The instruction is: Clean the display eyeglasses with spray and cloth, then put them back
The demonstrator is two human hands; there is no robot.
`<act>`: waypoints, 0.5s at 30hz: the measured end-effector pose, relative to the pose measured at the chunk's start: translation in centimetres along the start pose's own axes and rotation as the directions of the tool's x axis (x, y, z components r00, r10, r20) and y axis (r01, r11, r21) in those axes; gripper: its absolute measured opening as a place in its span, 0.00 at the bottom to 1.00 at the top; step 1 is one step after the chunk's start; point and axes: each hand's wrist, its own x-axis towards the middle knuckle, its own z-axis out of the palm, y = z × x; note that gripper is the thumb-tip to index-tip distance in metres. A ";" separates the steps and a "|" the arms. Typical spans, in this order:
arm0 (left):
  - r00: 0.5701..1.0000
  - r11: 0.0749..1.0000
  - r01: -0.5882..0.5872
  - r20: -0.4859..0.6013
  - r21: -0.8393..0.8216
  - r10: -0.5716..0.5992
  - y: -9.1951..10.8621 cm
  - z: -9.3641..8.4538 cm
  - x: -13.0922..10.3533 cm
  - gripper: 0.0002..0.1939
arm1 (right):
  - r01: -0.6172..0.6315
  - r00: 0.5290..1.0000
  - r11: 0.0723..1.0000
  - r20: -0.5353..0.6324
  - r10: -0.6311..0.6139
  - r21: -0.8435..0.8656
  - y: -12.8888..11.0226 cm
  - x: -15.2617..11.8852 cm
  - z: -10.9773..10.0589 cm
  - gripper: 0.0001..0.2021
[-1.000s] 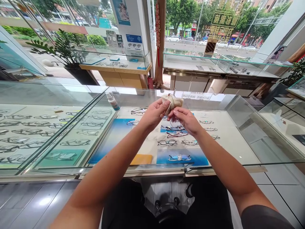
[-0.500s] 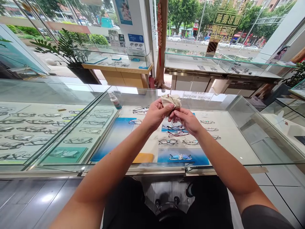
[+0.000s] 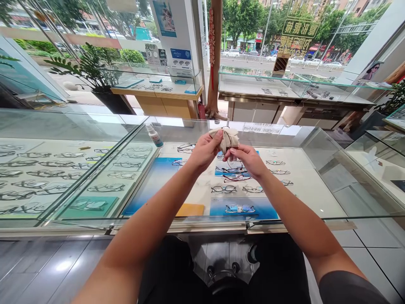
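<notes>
Above the glass counter, my left hand (image 3: 205,148) is closed on a cream cloth (image 3: 232,137), its thumb pressing the cloth from above. A thin dark-framed pair of eyeglasses (image 3: 225,147) shows against the cloth, partly wrapped in it. With fingertips pinched, my right hand (image 3: 247,158) grips the glasses' frame at the right side. Much of the glasses is hidden by cloth and fingers. Under the glass below my hands lie several eyeglasses, among them a red-framed pair (image 3: 236,178) and a dark-framed pair (image 3: 223,189).
A spray bottle (image 3: 154,136) stands on the glass counter (image 3: 177,126) to the left. Inside the case are blue display boards (image 3: 152,181), a yellow-orange item (image 3: 191,210) and rows of glasses at left. Other showcases (image 3: 158,90), a potted plant (image 3: 101,86) and a wooden trunk (image 3: 215,59) stand beyond.
My left thumb has shifted up and left over the cloth, and the cloth's folds have changed shape. My right hand stays nearly where it was, still pinching the frame.
</notes>
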 end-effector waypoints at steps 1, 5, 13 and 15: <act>0.999 1.000 0.016 0.035 0.000 -0.016 0.3 -0.2 0.0 0.27 | 0.008 1.000 1.000 -0.008 -0.008 0.012 -0.1 0.0 -0.2 0.17; 0.996 0.999 0.033 0.078 -0.004 -0.033 0.7 -0.8 -0.1 0.23 | 0.027 0.998 0.999 -0.062 -0.025 0.032 -0.6 0.1 -0.5 0.16; 0.997 0.998 -0.054 -0.059 0.036 0.056 -0.3 0.3 -0.4 0.26 | 0.011 0.999 1.000 -0.052 -0.011 -0.001 -0.3 -0.2 0.5 0.19; 0.990 0.995 -0.086 -0.104 0.054 0.091 -0.5 0.7 -0.4 0.26 | 0.032 0.998 0.999 -0.045 -0.034 -0.038 -0.4 -0.4 0.9 0.19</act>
